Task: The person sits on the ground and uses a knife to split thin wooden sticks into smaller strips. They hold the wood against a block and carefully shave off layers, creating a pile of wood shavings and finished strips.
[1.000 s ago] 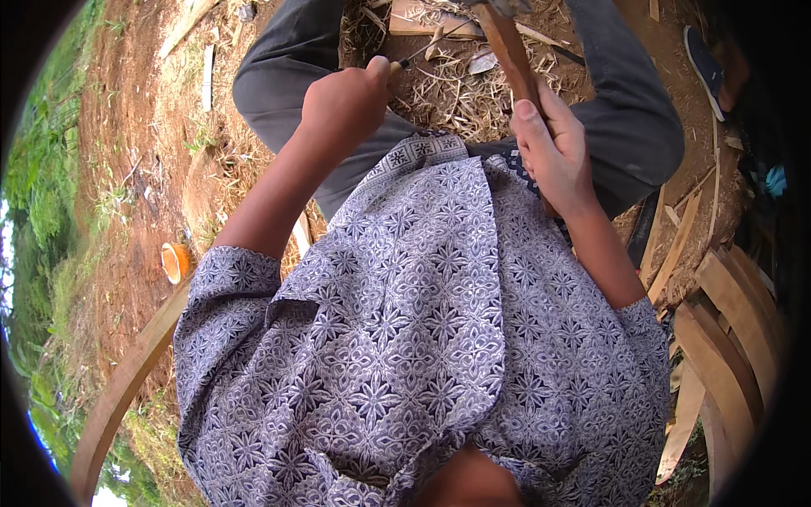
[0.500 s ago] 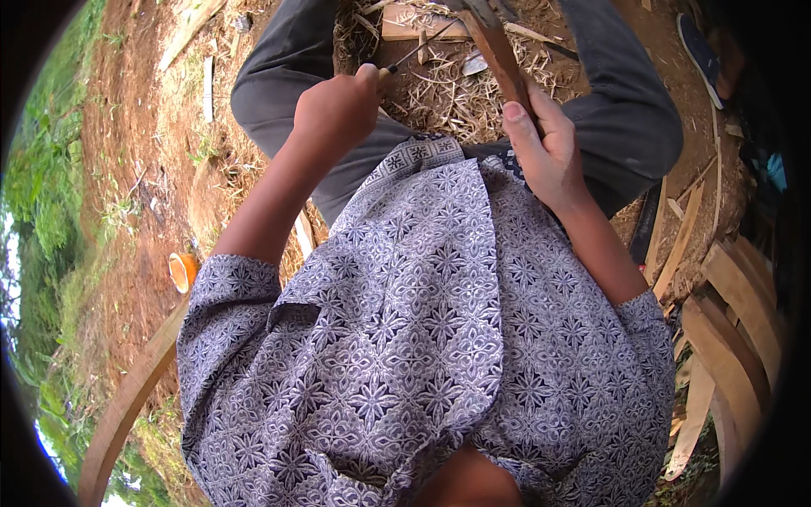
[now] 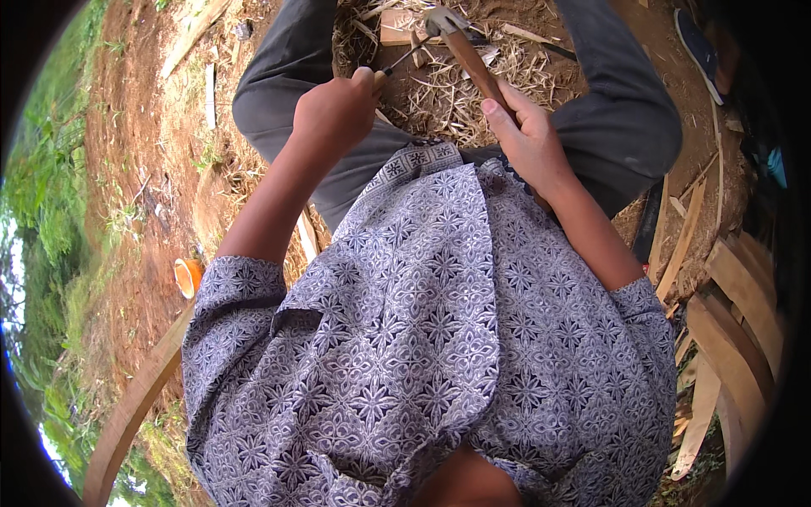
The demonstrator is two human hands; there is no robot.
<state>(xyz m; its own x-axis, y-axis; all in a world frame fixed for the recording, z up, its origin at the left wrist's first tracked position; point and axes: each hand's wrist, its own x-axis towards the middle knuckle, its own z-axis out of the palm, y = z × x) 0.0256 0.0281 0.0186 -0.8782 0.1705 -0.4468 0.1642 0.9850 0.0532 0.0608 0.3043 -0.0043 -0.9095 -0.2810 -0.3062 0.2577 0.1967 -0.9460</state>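
A claw hammer [image 3: 477, 68] with a brown wooden handle is gripped in my right hand [image 3: 528, 135], its metal head up and to the left, over the ground between my legs. My left hand [image 3: 335, 110] is closed round the pale handle of a thin-shafted metal tool [image 3: 397, 64], perhaps a screwdriver or an awl. Its shaft slants up and right toward a small upright wooden piece [image 3: 417, 49] beside a flat wooden board [image 3: 400, 32]. The hammer head is close to that piece; whether they touch, I cannot tell.
Wood shavings [image 3: 456, 106] cover the ground between my bent legs. Several planks [image 3: 726, 355] are piled at the right, and a long curved timber [image 3: 139, 397] lies at the lower left near an orange cup-like container [image 3: 188, 277]. A dark shoe [image 3: 698, 52] shows at the upper right.
My right hand has moved left and slightly down with the hammer, bringing its metal head fully into view near the thin tool's shaft. My left hand has barely moved.
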